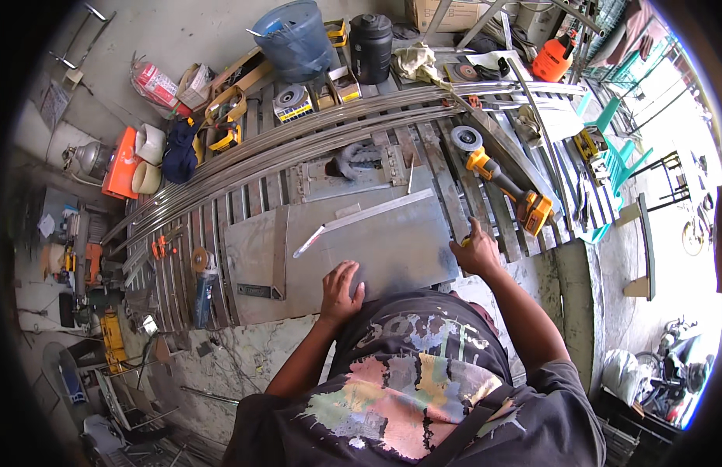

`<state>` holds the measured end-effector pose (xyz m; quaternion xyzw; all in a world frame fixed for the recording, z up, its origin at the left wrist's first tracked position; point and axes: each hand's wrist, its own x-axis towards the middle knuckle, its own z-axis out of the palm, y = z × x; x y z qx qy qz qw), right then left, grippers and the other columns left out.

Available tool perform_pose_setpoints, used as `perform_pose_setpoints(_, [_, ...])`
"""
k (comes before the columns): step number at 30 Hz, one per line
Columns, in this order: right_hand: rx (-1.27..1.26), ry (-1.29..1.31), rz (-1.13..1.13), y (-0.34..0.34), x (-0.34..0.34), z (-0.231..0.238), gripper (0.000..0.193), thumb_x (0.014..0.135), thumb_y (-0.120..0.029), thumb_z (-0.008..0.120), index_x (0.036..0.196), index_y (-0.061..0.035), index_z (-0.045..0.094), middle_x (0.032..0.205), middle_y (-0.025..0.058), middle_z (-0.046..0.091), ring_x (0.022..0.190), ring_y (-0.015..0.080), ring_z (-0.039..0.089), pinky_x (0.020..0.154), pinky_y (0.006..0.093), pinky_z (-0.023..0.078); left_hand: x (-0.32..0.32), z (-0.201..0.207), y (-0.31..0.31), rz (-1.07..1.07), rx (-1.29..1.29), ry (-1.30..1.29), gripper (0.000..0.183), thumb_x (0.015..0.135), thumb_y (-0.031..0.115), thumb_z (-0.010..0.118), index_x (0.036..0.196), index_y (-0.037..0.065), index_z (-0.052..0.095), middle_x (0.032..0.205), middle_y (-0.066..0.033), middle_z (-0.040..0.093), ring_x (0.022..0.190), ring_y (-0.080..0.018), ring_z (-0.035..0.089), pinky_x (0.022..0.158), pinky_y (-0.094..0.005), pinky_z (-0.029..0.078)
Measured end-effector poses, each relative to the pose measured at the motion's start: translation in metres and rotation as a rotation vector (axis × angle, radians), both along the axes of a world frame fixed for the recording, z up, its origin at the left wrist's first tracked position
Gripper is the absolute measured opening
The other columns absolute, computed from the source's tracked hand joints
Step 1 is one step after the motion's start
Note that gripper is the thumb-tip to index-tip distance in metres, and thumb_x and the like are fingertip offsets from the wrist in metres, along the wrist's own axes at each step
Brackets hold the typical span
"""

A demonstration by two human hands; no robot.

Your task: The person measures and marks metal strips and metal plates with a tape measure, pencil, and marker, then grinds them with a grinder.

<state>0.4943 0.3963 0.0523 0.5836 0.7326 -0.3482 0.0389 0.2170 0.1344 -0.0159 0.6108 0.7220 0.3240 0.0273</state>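
Note:
A flat grey metal sheet [376, 245] lies on the slatted metal bench in front of me. My left hand [342, 292] rests at its near edge, thumb apart from the loosely bent fingers, holding nothing. At the sheet's right corner my right hand [478, 251] is closed around a small yellow thing, mostly hidden by the fingers. A narrow metal strip [384, 208] lies across the sheet, with a white and red marker-like stick [308, 243] by its left end. Toward the sheet's left side sits a metal square [279, 257].
A yellow cordless angle grinder [501, 183] lies right of the sheet; a blue angle grinder [205, 292] lies left. Long metal bars [275, 144] cross the bench behind. Farther back stand a blue bucket [295, 47], a black jug [371, 50] and an orange sprayer bottle [554, 58].

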Motion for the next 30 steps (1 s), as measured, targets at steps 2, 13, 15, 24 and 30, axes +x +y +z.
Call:
perform_pose_setpoints(2, [0.161,-0.073,0.055,0.005,-0.005,-0.019,0.101,0.089,-0.053,0.075,0.164,-0.0026,0.032,0.136,0.0274,0.067,0.13,0.0429,0.064,0.116,0.0574,0.04,0.016,0.004,0.009,-0.039,-0.02,-0.091,0.053,0.093,0.016,0.072,0.144,0.005,0.059,0.144,-0.0169,0.061,0.134,-0.0364,0.058,0.114,-0.0489,0.044])
perform_pose_setpoints(13, [0.222,0.062,0.429,0.013,0.037,-0.04,0.101,0.088,-0.061,0.076,0.163,-0.0064,0.037,0.147,0.022,0.05,0.144,0.0388,0.046,0.121,0.0655,0.024,0.082,0.005,0.022,0.013,-0.085,-0.103,0.049,0.093,0.017,0.072,0.14,0.007,0.063,0.141,-0.0123,0.063,0.129,-0.0331,0.061,0.11,-0.0467,0.048])
perform_pose_setpoints(15, [0.259,0.102,0.414,0.026,0.048,-0.032,0.101,0.087,-0.062,0.077,0.162,-0.0065,0.039,0.149,0.0237,0.051,0.143,0.0394,0.048,0.122,0.0646,0.024,0.088,0.009,0.018,0.039,-0.102,-0.085,0.044,0.094,0.016,0.071,0.137,0.007,0.066,0.138,-0.0132,0.065,0.127,-0.0332,0.063,0.109,-0.0466,0.049])
perform_pose_setpoints(24, [0.604,0.029,0.289,0.152,0.078,-0.015,0.061,0.087,-0.025,0.077,0.139,-0.0012,0.054,0.131,0.0227,0.057,0.13,0.0419,0.057,0.109,0.0551,0.046,0.092,0.021,0.037,0.078,-0.146,-0.003,0.037,0.096,0.017,0.071,0.13,0.006,0.071,0.118,-0.0126,0.074,0.112,-0.0328,0.066,0.102,-0.0471,0.049])
perform_pose_setpoints(30, [0.467,-0.136,0.254,0.189,0.043,-0.028,0.05,0.094,-0.023,0.068,0.136,0.0001,0.055,0.128,0.0229,0.062,0.119,0.0425,0.066,0.106,0.055,0.048,0.08,0.025,0.103,0.119,-0.187,0.092,0.044,0.095,0.021,0.073,0.136,0.005,0.066,0.118,-0.0127,0.072,0.114,-0.0328,0.064,0.102,-0.0478,0.048])
